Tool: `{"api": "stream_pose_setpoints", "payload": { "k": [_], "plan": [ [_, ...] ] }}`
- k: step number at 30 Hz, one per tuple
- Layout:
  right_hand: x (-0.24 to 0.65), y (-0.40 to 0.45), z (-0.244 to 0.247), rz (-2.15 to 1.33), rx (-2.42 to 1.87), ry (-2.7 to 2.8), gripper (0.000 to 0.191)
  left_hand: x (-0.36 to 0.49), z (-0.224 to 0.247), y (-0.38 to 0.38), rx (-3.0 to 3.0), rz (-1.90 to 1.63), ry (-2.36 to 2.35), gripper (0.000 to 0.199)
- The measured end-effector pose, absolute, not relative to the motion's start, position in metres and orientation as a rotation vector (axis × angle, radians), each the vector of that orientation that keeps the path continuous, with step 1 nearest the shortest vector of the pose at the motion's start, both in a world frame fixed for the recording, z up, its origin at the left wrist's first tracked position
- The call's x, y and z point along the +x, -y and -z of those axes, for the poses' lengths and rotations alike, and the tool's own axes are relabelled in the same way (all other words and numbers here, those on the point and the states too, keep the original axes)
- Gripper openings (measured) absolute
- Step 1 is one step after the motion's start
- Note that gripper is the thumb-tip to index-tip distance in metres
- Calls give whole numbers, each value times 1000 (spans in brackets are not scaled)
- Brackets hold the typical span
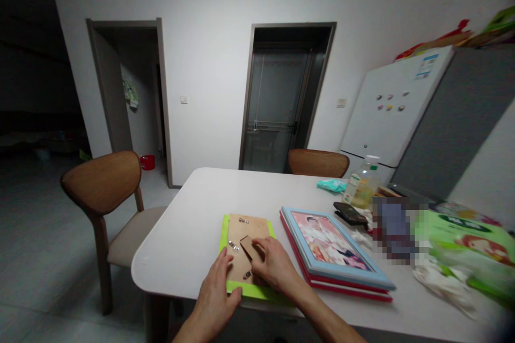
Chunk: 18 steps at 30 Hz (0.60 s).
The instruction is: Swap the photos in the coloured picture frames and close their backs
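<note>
A picture frame with a lime green border (pixel 222 237) lies face down near the table's front edge, its brown backing board (pixel 251 228) upward. Small metal clips (pixel 233 246) sit on the board. My left hand (pixel 217 284) rests at the frame's lower left corner, thumb and fingers apart, holding nothing. With fingers bent together, my right hand (pixel 274 263) grips the brown stand flap (pixel 249 248) on the backing, which is tilted up a little. The right fingers partly cover the flap and the board's right side.
Right of the green frame, a light blue picture frame (pixel 341 244) lies on red ones (pixel 350 291). Beyond are a black phone-like object (pixel 351 214), a bottle (pixel 362 185), a teal packet (pixel 332 186) and a green tissue pack (pixel 466 236). Wooden chairs (pixel 104 182) stand left and behind.
</note>
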State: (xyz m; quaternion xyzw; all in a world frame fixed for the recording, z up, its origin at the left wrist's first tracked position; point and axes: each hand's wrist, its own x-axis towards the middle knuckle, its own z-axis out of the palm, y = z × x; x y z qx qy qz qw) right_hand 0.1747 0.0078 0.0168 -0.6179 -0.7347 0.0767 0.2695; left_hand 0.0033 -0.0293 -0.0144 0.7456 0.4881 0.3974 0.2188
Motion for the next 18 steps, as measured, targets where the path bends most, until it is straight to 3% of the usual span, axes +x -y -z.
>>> {"api": "stream_pose_setpoints", "payload": {
  "k": [11, 14, 18],
  "plan": [
    [163, 13, -56, -321, -1406, 1936, 31, -5, -11, 5, 1293, -1401, -1075, 29],
    [175, 9, -45, -275, -1476, 1891, 33, -31, -10, -2, 1134, -1436, -1096, 35],
    [198, -1, -16, -113, -1764, 1944, 41, -70, -4, -9, 1149, -1425, -1396, 28]
  ]
}}
